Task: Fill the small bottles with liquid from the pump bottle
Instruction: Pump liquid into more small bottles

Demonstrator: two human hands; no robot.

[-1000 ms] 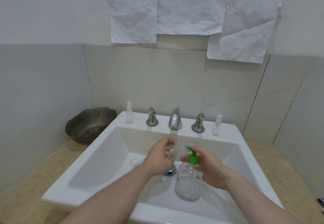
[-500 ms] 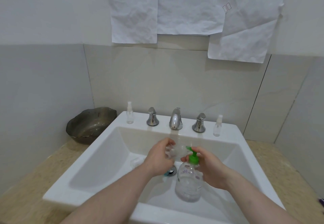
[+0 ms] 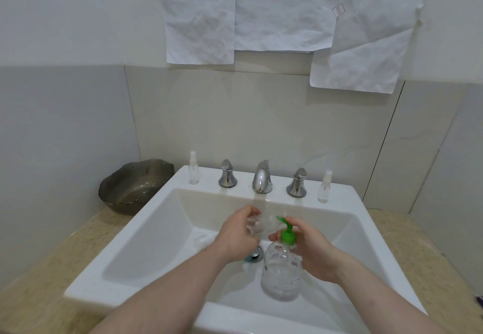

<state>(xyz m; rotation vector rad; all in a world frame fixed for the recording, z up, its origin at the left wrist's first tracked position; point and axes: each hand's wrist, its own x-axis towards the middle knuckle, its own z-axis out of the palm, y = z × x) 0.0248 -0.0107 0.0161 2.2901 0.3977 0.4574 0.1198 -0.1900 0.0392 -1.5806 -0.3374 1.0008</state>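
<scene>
Over the white sink (image 3: 146,231) my right hand (image 3: 311,250) grips a clear pump bottle (image 3: 281,273) with a green pump head (image 3: 286,231), fingers on the pump. My left hand (image 3: 235,234) holds a small clear bottle (image 3: 262,225) tilted on its side, its mouth at the green nozzle. Two more small spray bottles stand on the sink's back ledge: the left spray bottle (image 3: 193,169) beside the left tap handle, the right spray bottle (image 3: 324,187) beside the right one. A small clear piece (image 3: 201,241) lies in the basin; I cannot tell what it is.
A chrome faucet (image 3: 262,178) with two handles stands at the back of the sink. The drain (image 3: 254,255) is under my hands. A dark glass bowl (image 3: 134,186) sits on the beige counter (image 3: 39,281) at left. Crumpled white paper sheets (image 3: 261,9) hang on the wall.
Almost nothing: both hands stay in place with the small bottle at the pump nozzle, only tiny shifts.
</scene>
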